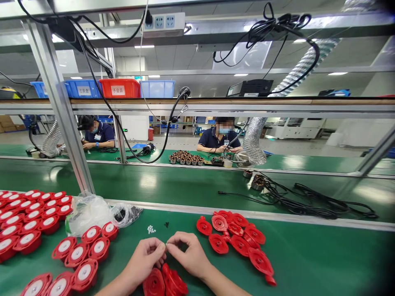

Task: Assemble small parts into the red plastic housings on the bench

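My left hand [148, 257] and my right hand [187, 253] meet fingertip to fingertip above the green mat. Both are closed in a pinch; a tiny pale bit shows between them, too small to make out. Just below my hands lie red plastic parts [174, 281], partly covered by my left hand. Beyond the fingers are a small pile of white pieces [151, 229] and a few tiny black pieces [166, 225]. A heap of red parts [240, 236] lies to the right. Red parts with white discs [77, 253] fill the left side.
Clear plastic bags [91, 213] lie at the left near a metal post [61, 102]. Black cables [296, 201] and motor coils [258, 182] rest on the green belt [185, 185]. Two people sit across the line. Bins [119, 88] stand on the shelf above.
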Demonstrator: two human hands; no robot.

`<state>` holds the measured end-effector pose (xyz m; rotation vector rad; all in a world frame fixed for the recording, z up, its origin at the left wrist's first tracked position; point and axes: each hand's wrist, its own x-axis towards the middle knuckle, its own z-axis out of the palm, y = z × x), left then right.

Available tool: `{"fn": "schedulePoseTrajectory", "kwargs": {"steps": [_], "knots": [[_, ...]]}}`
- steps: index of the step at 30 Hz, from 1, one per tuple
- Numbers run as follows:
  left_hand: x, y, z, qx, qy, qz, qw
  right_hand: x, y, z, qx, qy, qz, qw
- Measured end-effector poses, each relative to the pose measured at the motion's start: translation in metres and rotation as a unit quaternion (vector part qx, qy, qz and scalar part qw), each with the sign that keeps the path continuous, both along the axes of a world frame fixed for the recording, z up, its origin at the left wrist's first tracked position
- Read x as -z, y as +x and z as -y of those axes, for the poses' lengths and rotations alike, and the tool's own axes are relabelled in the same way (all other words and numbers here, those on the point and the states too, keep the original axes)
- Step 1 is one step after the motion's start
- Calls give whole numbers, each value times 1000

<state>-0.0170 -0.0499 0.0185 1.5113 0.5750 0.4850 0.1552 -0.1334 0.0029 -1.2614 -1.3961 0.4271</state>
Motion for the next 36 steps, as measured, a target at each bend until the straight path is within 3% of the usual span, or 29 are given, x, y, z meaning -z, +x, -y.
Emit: {"fn": "schedulePoseTrajectory", "kwargs": {"steps": [5,10,12,17,20,24,30,36], "knots": [[-22,-19,13,110,103,-107,983,6,14,-4,3,-62,-151,987],[-28,-20,25,102,181,-172,963,7,18,0,-195,-188,-256,928],[-25,-18,24,91,195,-161,963,8,19,1,-201,-189,-251,928],[-22,-16,16,64,257,-115,957,10,18,1,-79,-100,-142,982],[-17,-16,11,25,280,-97,955,9,11,3,-33,-44,-39,998],[-11,-16,5,-30,256,-59,964,4,1,6,-18,22,67,997],[-8,-14,5,-37,223,-17,974,0,0,8,-3,48,141,989],[-7,-13,7,-48,240,-20,969,1,2,9,-9,53,175,983]]}}
